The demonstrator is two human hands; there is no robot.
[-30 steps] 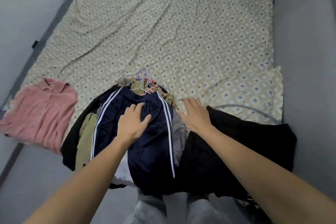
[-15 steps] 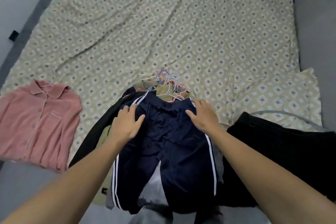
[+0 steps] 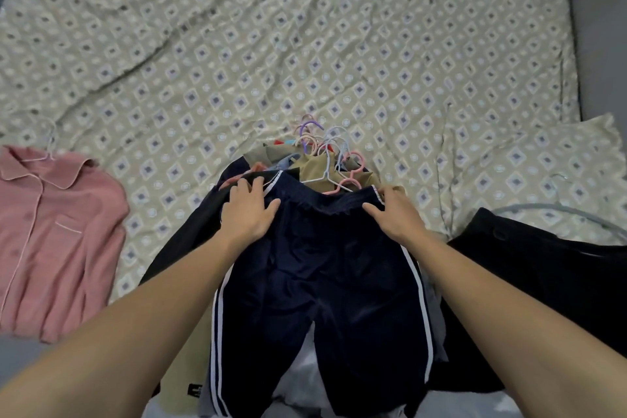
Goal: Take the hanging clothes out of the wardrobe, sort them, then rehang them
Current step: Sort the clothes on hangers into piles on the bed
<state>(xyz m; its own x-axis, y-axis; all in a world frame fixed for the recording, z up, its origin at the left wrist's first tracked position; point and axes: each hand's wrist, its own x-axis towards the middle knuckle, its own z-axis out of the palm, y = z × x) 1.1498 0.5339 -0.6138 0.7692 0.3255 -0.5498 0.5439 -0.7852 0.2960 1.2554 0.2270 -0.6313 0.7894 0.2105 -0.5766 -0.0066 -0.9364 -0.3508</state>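
Note:
Navy track trousers (image 3: 319, 282) with white side stripes lie on top of a pile of clothes (image 3: 190, 241) at the bed's near edge. My left hand (image 3: 249, 210) rests flat on the left end of their waistband, fingers spread. My right hand (image 3: 395, 217) is at the right end, with the fingertips bent over the waistband's corner and the thumb lying on the fabric. A bunch of pink, white and purple hangers (image 3: 325, 156) sticks out just beyond the waistband, on tan garments (image 3: 315, 168).
A pink buttoned shirt (image 3: 57, 234) on a hanger lies flat at the left of the patterned bedsheet (image 3: 305, 44). A black garment (image 3: 543, 282) with a grey hanger (image 3: 556, 210) lies at the right. Grey walls border the bed on the right.
The view has moved closer to the pile. My right hand slid from the middle of the waistband out to its right corner, and my left hand moved up to the left corner.

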